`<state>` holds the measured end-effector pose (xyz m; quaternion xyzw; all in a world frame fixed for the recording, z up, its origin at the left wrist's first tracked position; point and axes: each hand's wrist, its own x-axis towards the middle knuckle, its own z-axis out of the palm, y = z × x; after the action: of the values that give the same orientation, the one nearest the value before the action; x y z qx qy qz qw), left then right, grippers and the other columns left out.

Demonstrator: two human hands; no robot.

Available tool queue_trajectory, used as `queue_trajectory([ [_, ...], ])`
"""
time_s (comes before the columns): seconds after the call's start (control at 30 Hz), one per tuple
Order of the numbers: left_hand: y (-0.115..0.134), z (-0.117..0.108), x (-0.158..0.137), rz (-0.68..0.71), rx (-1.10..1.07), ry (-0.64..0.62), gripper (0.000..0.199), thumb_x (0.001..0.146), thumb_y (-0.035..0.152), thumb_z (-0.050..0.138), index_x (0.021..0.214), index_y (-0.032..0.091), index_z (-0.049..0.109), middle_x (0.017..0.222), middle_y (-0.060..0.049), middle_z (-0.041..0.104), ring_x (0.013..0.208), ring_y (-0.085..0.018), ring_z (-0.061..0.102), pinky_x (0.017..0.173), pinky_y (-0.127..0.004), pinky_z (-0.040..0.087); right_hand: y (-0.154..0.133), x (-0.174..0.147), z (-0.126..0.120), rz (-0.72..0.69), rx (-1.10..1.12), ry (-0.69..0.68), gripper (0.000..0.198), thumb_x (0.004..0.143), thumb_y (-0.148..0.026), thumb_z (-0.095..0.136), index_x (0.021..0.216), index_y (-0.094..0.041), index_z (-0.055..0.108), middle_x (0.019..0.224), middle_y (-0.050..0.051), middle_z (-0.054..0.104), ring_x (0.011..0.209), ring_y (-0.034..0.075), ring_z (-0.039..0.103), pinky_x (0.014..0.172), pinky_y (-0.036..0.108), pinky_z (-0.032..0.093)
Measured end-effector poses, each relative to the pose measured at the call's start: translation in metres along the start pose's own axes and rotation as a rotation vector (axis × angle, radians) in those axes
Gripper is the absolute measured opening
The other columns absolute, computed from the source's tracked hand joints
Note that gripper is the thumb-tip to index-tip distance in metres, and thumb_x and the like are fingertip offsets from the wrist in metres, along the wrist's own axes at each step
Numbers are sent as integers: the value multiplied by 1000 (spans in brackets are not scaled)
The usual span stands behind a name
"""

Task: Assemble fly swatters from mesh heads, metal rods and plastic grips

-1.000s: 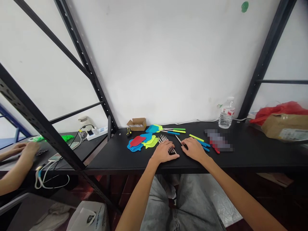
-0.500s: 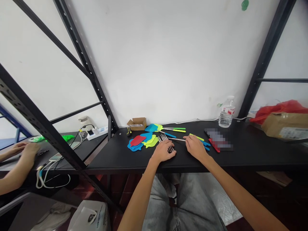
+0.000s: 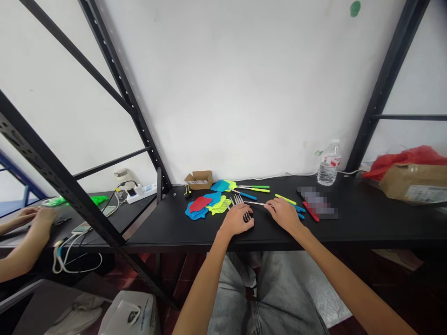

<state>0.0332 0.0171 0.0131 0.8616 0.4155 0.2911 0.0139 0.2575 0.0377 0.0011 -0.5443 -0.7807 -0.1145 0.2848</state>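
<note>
My left hand [image 3: 238,219] is closed over several metal forks [image 3: 238,199], whose tines stick out past the fingers on the left and below the palm. To its right, my right hand [image 3: 283,213] is closed on a thin metal rod [image 3: 256,203] that runs left toward the forks. Whether the rod joins one of them is hidden by the left hand. Just left of the forks lie loose swatter heads: a red one [image 3: 200,204], blue ones [image 3: 192,214] and yellow ones [image 3: 220,205]. Beside my right hand are blue handles [image 3: 299,209] and a yellow handle [image 3: 285,198].
Assembled fly swatters [image 3: 240,187] lie behind, near an open cardboard box [image 3: 199,180]. A red handle [image 3: 310,211] rests against a blurred dark object [image 3: 324,204]. A water bottle [image 3: 328,163] stands back right. At far left, another person's hands [image 3: 38,218] are at a neighbouring table.
My right hand has shifted slightly left along the rod. The forks under my left hand have turned a little, and their tines are spread differently.
</note>
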Motion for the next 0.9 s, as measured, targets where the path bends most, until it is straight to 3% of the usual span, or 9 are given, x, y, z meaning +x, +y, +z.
queue_trajectory([
  [0.33,0,-1,-1,-19,-13,-1,22,79,32,63,99,24,66,121,-5,64,117,-24,56,105,-39,42,4,2,0,193,-81,77,29,97,-34,42,95,-20,67,93,9,70,87,23,61,70,31,38],
  [0.5,3,-2,-1,-30,-10,22,23,82,35,61,102,24,65,120,-5,64,115,-24,57,103,-38,43,2,1,-2,72,86,103,31,97,-36,40,94,-21,67,94,7,70,93,22,61,77,30,41],
  [0.73,3,-6,-2,-119,124,241,35,91,30,51,125,24,54,128,-8,55,123,-24,49,105,-41,37,-4,-3,-13,-152,344,55,35,99,-41,38,98,-22,67,92,6,68,90,20,60,79,29,43],
  [0.9,-2,-3,-2,-53,161,146,26,97,32,44,115,26,61,115,-6,62,114,-23,53,101,-41,38,-7,-4,-16,-214,378,0,33,99,-40,39,99,-23,67,90,4,68,88,19,60,80,29,44],
])
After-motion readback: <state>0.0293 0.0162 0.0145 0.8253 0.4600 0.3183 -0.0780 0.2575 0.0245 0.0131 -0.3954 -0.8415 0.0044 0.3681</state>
